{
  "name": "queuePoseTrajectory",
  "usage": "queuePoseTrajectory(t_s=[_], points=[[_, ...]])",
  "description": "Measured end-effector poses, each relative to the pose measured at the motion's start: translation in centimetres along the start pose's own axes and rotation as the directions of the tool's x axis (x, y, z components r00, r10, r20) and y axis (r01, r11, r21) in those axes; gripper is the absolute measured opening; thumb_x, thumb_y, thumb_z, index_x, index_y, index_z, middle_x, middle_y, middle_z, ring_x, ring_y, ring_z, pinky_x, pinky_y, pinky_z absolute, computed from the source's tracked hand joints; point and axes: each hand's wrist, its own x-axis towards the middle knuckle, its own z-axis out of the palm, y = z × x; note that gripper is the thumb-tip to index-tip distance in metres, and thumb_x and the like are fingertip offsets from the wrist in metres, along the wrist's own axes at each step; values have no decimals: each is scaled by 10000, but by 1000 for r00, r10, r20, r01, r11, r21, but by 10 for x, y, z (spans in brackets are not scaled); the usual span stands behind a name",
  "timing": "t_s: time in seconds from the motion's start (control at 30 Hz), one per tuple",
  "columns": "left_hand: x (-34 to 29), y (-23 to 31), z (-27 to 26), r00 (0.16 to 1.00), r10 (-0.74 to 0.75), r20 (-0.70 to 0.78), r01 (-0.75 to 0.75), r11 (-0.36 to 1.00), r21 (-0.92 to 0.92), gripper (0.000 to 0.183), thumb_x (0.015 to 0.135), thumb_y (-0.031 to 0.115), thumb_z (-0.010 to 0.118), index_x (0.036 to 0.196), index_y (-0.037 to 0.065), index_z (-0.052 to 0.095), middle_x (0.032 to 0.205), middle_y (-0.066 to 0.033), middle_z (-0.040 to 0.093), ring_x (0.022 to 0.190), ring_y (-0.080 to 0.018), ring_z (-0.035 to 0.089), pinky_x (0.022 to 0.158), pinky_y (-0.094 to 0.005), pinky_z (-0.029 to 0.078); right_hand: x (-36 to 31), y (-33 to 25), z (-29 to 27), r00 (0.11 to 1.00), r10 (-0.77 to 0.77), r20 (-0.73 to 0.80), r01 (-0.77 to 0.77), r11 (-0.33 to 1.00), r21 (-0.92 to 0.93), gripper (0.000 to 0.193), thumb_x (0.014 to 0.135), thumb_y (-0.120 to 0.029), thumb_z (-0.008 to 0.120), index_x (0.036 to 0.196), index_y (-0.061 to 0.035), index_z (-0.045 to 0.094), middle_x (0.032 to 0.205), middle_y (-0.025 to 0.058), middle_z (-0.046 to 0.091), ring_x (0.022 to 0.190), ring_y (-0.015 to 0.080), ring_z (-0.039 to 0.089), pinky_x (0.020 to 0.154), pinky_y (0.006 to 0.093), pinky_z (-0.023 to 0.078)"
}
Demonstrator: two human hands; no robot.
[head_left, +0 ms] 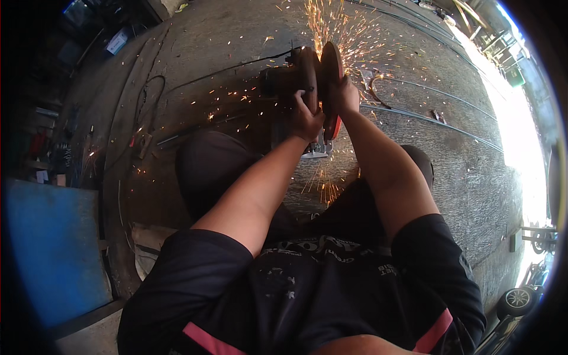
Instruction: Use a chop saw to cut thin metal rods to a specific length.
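A brown power cut-off saw point(308, 74) with a dark motor body point(278, 81) stands on the floor between my knees. My left hand point(306, 122) is closed on the saw's near end, one finger lying along its curved guard. Just right of the guard is a dark round plate with a red edge point(332, 58). Against its right side my right hand point(345, 96) is closed, its fingertips hidden. Orange sparks point(337, 26) spray from the far side, and more fall below the pale metal base point(315, 155). Where the cut happens is hidden.
Long thin metal rods point(438, 121) lie on the floor to the right. A dark cable point(219, 72) runs left from the saw. At the lower left stands a blue panel point(53, 248); a wheel point(517, 300) shows at the lower right.
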Motion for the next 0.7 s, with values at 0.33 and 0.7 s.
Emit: queuePoseTrajectory(t_s=[0.33, 0.7], points=[[-1, 3, 3, 996, 56, -74, -55, 998, 19, 715, 655, 128, 626, 1269, 31, 272, 1110, -297, 523, 1043, -454, 536, 911, -452, 426, 1, 4, 1, 1000, -5, 7, 5, 1000, -1, 437, 799, -345, 563, 1043, 16, 531, 987, 281, 622, 967, 429, 593, 842, 492, 462], [-2, 3, -1, 999, 23, -25, -23, 1000, 5, 775, 707, 301, 705, 1278, 32, 254, 1104, -291, 515, 1007, -422, 560, 890, -439, 425, -2, 1, 0, 1000, 4, 9, -4, 1000, -4, 446, 806, -350, 563, 1069, 8, 527, 966, 278, 629, 958, 437, 592, 841, 496, 463]])
